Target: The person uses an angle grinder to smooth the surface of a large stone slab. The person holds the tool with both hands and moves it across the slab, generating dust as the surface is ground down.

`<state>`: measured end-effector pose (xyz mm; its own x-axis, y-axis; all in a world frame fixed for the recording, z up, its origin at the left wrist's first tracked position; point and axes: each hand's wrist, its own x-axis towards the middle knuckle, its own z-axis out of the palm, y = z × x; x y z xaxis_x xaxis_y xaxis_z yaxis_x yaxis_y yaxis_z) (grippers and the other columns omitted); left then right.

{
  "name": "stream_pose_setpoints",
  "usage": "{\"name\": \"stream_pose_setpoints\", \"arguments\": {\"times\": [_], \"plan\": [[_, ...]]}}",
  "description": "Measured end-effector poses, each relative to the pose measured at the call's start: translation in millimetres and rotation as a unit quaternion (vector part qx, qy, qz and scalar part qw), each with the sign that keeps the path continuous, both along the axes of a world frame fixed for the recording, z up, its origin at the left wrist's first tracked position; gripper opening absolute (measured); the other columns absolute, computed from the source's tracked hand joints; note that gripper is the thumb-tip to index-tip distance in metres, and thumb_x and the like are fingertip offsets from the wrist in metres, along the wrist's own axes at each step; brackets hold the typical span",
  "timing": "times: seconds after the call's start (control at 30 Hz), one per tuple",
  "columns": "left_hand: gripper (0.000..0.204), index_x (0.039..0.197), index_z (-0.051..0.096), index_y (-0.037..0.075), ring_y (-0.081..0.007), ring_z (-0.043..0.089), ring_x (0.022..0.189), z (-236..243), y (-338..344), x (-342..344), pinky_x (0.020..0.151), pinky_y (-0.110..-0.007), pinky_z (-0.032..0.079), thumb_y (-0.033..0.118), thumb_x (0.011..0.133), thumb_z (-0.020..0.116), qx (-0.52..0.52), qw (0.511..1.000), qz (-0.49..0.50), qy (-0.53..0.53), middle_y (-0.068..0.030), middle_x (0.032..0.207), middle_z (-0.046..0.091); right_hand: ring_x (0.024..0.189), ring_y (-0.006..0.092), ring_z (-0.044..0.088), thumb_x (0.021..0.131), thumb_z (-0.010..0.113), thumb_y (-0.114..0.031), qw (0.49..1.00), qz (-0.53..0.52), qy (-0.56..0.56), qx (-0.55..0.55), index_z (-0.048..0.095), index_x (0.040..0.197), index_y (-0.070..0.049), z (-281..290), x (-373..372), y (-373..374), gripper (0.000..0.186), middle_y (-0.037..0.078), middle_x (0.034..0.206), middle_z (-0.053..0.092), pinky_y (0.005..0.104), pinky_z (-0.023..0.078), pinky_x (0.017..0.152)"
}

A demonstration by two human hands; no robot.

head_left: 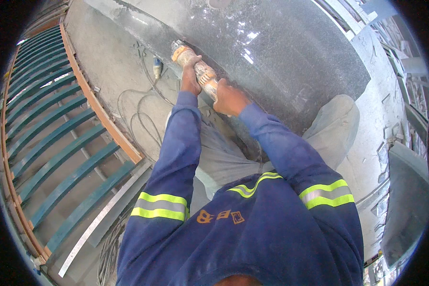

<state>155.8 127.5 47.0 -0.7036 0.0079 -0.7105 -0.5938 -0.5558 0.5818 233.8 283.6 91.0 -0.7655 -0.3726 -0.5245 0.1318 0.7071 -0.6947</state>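
We grip a dusty orange power tool (205, 75)! Left hand (191, 72) curls round its body, right hand (230, 98) round its rear.

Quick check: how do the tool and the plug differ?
The tool is in the left hand and right hand; the plug lies on the floor. The tool is clearly bigger than the plug. The tool is orange and dusty off-white, the plug blue and pale. Both are elongated.

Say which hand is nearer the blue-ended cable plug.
Left. The left hand is to the right of the cable plug, around the orange power tool; the right hand is farther right and lower in view, at the tool's rear.
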Motion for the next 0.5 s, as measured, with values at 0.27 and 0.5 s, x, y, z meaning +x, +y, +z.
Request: {"name": "stream_pose_setpoints", "arguments": {"times": [0.27,0.5], "plan": [[0.021,0.093,0.054,0.007,-0.0247,0.063,0.062,-7,-2,-10,0.059,-0.04,0.057,0.022,0.083,0.064,-0.016,1.0,-0.005,0.009,-0.0091,0.072,0.059,0.103,0.0455,0.063,0.074,0.066,-0.017,1.0,-0.014,-0.009,0.003,0.04,0.112,0.007,-11,-12,-5,0.051,0.032,0.11,0.062,0.052,0.05,0.089],[0.022,0.094,0.055,0.007,-0.0268,0.064,0.064,-23,-23,-28,0.063,-0.043,0.057,0.023,0.083,0.065,0.007,1.0,-0.022,-0.005,-0.01,0.074,0.06,0.105,0.0438,0.063,0.075,0.066,-0.018,1.0,-0.004,-0.015,-0.006,0.039,0.117,0.009,-15,-28,-15,0.057,0.031,0.115,0.061,0.0502,0.05,0.091]]}}
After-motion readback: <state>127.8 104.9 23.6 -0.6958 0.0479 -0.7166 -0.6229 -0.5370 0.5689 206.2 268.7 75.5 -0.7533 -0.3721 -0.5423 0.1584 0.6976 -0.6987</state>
